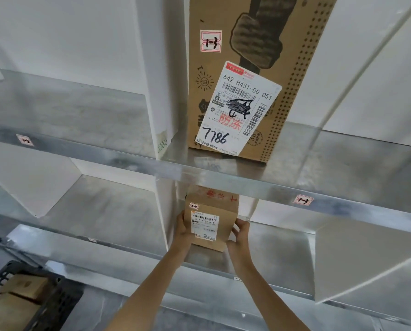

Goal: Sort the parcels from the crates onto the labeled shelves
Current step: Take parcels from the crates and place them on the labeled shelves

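Left hand (184, 230) and right hand (239, 235) grip the box (211, 225) by its sides, label facing me, to square it on the shelf (273, 244) beside the divider (162, 211).

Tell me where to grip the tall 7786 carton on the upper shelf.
Take the tall carton low on its two side faces, from the open front of the upper shelf. It stands upright and tall, so a low two-handed hold likely tips it least.
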